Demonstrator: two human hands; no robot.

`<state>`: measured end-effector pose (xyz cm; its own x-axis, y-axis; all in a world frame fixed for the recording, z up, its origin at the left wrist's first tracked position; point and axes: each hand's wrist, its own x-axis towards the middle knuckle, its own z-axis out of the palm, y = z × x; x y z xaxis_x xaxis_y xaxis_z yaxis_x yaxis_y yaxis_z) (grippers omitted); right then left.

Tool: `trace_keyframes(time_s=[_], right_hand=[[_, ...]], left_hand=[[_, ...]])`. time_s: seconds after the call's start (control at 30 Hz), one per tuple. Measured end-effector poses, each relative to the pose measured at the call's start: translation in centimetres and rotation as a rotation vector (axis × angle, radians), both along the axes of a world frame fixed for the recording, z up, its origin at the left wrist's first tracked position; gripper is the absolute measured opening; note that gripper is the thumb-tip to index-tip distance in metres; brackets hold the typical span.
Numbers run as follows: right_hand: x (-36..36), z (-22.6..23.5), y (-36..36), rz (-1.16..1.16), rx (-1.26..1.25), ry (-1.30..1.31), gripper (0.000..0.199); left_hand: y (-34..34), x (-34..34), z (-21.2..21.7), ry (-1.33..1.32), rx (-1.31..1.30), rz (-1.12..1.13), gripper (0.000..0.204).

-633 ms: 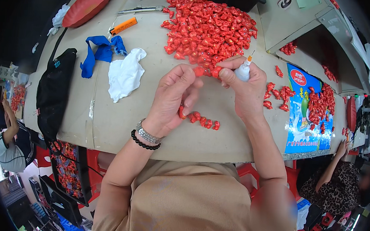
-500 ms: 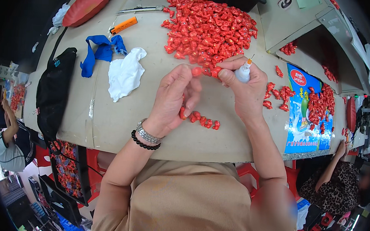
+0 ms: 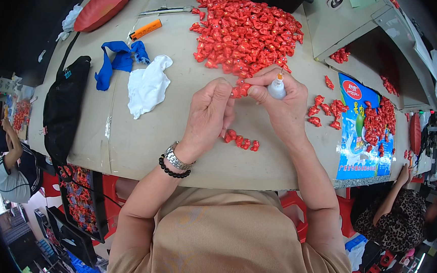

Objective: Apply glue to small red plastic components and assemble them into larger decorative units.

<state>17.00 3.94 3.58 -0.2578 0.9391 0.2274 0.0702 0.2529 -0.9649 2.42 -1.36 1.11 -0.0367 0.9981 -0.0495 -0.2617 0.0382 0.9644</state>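
My left hand [image 3: 209, 113] is closed, thumb and finger pinching the left side of a small red plastic figure [image 3: 240, 90]. On that piece's right side, the thumb and forefinger of my right hand [image 3: 284, 104] grip it too. Whether it is one part or two pressed together, I cannot tell. Tucked in my right hand is a small white needle-tip bottle [image 3: 277, 89] with an orange collar, needle upward. Below the hands lies a short row of red figures [image 3: 241, 140], partly hidden by my left fingers. A large pile of similar red pieces [image 3: 246, 34] spreads just beyond.
To the left are a white cloth [image 3: 150, 86], a blue cloth [image 3: 116, 61], an orange cutter [image 3: 146, 30], a black bag [image 3: 67, 108] and a red tray [image 3: 105, 6]. More red figures lie on a blue printed sheet [image 3: 352, 151] at right, beside a metal shelf [image 3: 347, 29]. Co-workers sit both sides.
My two hands have come together, and the red pieces they held apart now meet. The bottle has shifted slightly left and down with my right hand.
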Motion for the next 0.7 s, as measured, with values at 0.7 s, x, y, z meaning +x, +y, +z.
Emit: trace_keyframes(time_s=[0.7], right_hand=[[-0.9,-1.2,-0.7,-0.010,-0.151,0.144,0.007]], left_hand=[[-0.1,0.4,-0.3,0.206,0.145,0.108,0.038]])
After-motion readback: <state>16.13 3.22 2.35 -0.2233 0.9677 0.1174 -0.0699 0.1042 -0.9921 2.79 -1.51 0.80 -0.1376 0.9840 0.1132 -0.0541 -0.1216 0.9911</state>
